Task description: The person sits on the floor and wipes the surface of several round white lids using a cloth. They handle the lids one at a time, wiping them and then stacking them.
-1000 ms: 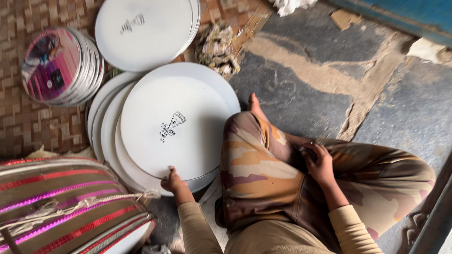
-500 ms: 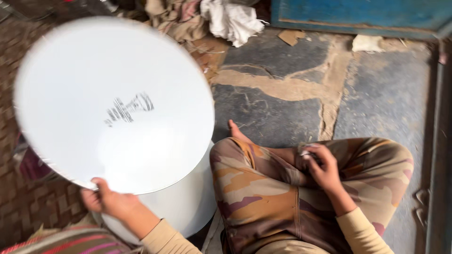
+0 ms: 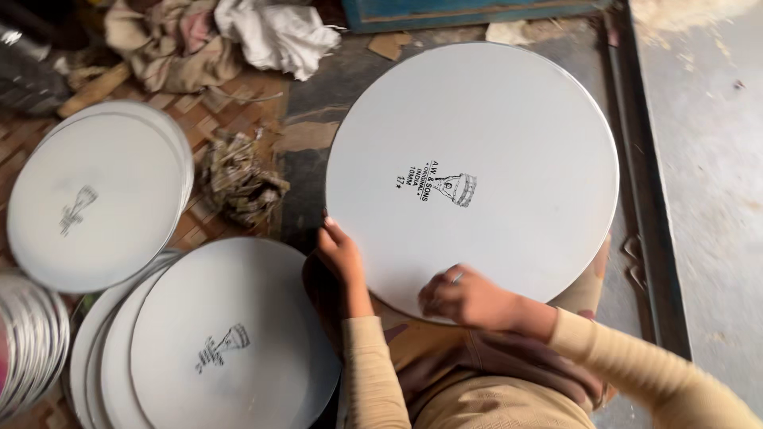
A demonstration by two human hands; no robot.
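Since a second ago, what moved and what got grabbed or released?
The white round disc was lifted off the stack by the left hand, swung up and across, and now lies over the person's lap. The right hand, earlier resting on the lap, has come onto the disc's near edge, so both hands hold it. The stack of discs at left, the second stack and the rag pile stayed put.

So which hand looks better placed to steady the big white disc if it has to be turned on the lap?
Probably the left hand: its fingers curl over the rim of the white disc, giving a grip. The right hand only rests on the disc's face near the lower edge.
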